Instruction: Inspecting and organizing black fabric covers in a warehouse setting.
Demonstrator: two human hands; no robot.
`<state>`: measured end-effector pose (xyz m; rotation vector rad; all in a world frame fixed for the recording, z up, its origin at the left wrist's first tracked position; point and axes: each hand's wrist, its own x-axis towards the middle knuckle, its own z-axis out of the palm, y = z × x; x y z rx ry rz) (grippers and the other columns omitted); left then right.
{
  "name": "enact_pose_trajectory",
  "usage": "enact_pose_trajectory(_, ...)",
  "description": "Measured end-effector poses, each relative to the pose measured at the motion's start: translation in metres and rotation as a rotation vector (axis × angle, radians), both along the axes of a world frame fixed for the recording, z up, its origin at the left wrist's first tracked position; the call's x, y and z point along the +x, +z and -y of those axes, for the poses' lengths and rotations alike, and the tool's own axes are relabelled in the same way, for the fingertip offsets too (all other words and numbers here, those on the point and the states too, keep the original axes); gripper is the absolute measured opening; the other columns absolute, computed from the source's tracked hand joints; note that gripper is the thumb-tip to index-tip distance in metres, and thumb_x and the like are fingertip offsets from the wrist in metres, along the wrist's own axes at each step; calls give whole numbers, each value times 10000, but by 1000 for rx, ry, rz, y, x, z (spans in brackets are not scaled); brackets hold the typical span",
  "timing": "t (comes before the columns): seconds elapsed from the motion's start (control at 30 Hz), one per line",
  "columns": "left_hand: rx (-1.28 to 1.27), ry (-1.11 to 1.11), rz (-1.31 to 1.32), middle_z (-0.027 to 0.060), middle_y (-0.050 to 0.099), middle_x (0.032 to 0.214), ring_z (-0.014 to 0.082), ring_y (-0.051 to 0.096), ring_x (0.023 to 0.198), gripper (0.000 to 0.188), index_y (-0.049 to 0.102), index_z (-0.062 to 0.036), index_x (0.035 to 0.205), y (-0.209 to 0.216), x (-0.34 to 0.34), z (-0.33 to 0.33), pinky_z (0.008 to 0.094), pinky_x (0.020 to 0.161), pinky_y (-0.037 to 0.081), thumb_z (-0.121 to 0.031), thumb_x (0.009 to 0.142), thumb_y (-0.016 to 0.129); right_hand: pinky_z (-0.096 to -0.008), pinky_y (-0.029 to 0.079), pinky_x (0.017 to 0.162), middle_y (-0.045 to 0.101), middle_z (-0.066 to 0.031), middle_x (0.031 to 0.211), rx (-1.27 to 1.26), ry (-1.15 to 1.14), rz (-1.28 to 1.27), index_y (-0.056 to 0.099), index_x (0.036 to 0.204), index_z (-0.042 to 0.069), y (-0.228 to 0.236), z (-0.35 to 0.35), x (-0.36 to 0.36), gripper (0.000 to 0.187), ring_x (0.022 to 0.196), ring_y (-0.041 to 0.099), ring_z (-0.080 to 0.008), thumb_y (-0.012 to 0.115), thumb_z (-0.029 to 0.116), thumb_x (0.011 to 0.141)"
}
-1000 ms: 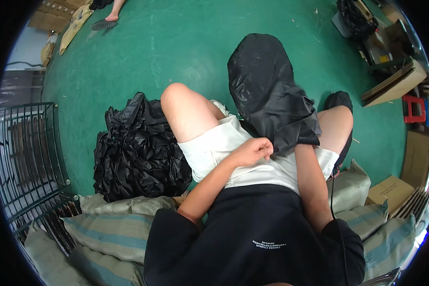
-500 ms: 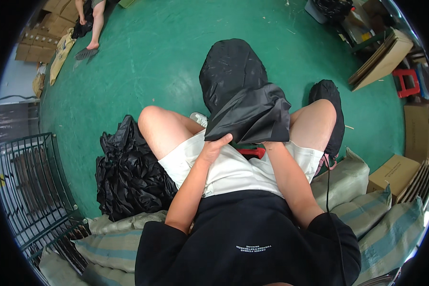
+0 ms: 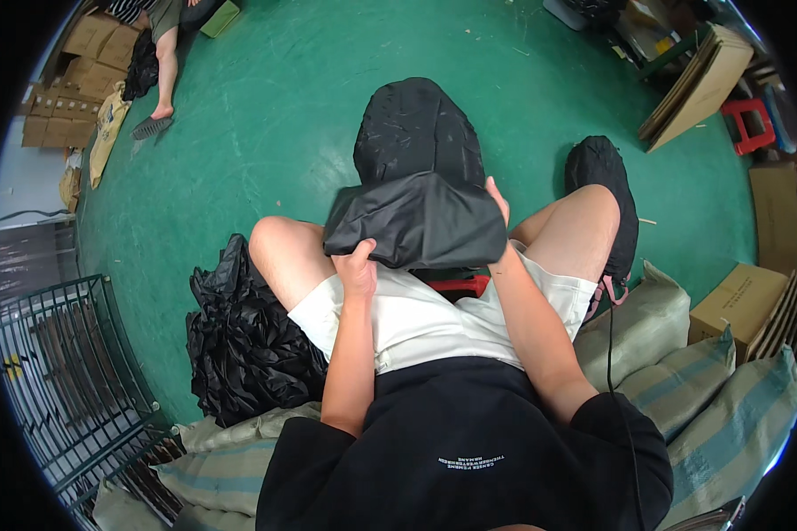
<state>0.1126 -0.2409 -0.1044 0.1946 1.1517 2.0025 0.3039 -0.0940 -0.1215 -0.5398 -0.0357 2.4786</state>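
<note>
Between my knees is a rounded, stuffed black bag (image 3: pixel 419 128) on the floor. Loose black fabric (image 3: pixel 416 221) drapes over its near end, and I cannot tell whether it belongs to the same bag. My left hand (image 3: pixel 357 268) pinches the near left edge of that fabric, thumb on top. At its right side my right hand (image 3: pixel 499 212) grips the cloth, thumb pointing away from me; the other fingers are mostly hidden by it. A red object (image 3: pixel 456 286) shows partly below the fabric, between my thighs.
Crumpled black fabric (image 3: pixel 252 341) is heaped by my left leg. Another stuffed black bag (image 3: pixel 600 199) lies beyond my right knee, with a cord near it. Woven sacks (image 3: pixel 646 319) and a carton (image 3: pixel 737 305) sit at right, a metal rack (image 3: pixel 71 372) at left. Another person's leg (image 3: pixel 166 75) shows far left.
The loose fabric has shifted left and spread wider across the bag. My left hand moved left with its edge; my right hand rose along the right side, its thumb now showing.
</note>
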Motion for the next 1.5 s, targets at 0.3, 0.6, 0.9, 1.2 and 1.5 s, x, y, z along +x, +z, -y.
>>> enact_pose_trajectory(0.3, -527, -429, -1593, 219, 628, 1012, 385, 589, 995, 270, 648, 18, 931, 70, 39, -34, 413, 879, 464, -1, 666, 600, -349, 329, 1051, 486, -101, 1296, 658, 151, 189, 314, 1426, 37, 27, 22, -5, 764, 1214, 457, -204, 674, 368, 839)
enact_pose_trajectory(0.6, -220, -820, -1438, 226, 556, 1268, 327, 551, 1158, 256, 632, 9, 1048, 48, 75, -18, 386, 974, 444, -86, 810, 639, -337, 529, 793, 653, -76, 1005, 74, -158, 629, 595, 1049, 43, 19, 37, -8, 181, 917, 631, -175, 625, 122, 889)
enact_pose_trajectory(0.9, -428, -163, -924, 74, 648, 988, 162, 614, 869, 351, 570, -11, 1122, 7, 8, -33, 282, 785, 476, -129, 826, 715, -369, 539, 859, 658, -72, 1067, 163, 84, 416, 578, 1172, 53, 31, 30, 0, 353, 962, 655, -215, 666, 179, 855)
enact_pose_trajectory(1.2, -587, -856, 12, 67, 656, 1027, 175, 586, 1030, 362, 606, -4, 1120, -16, 19, -26, 268, 909, 436, -70, 782, 719, -328, 522, 842, 669, -75, 995, 236, 164, 236, 605, 1111, 12, 32, 35, 8, 409, 896, 652, -197, 728, 88, 728)
enact_pose_trajectory(1.5, -240, -572, 12, -6, 660, 906, 59, 610, 752, 128, 608, -30, 1040, -8, 8, -34, 207, 681, 485, -111, 946, 576, -356, 438, 957, 484, -222, 1263, 445, 27, 867, 256, 1362, -15, -3, 31, -11, 828, 1134, 538, -284, 775, 131, 733)
